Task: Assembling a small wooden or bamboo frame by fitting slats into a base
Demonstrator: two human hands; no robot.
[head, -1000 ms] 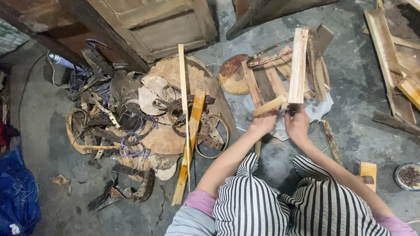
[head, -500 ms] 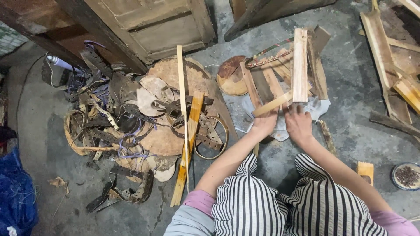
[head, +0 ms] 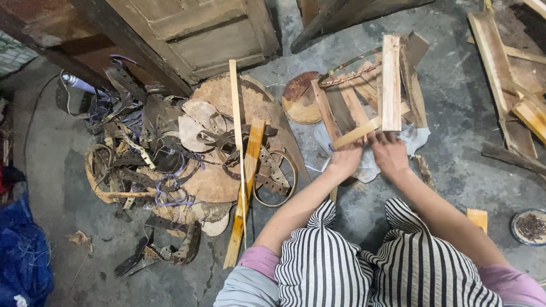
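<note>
while both hands stay low at the wood pile, the right hand (head: 391,156) grips the foot of the upright plank (head: 391,82), which has barely shifted, and the left hand (head: 347,158) pinches the slanted stick (head: 357,132) just beside it.

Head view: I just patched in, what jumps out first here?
The two hands stand out first: the left hand and right hand meet low on an upright pale wooden slat, above a pile of wooden strips on the grey floor. To the left sprawls a tangled heap of dark straps and scraps, with a long orange-brown plank lying along its right edge.
</note>
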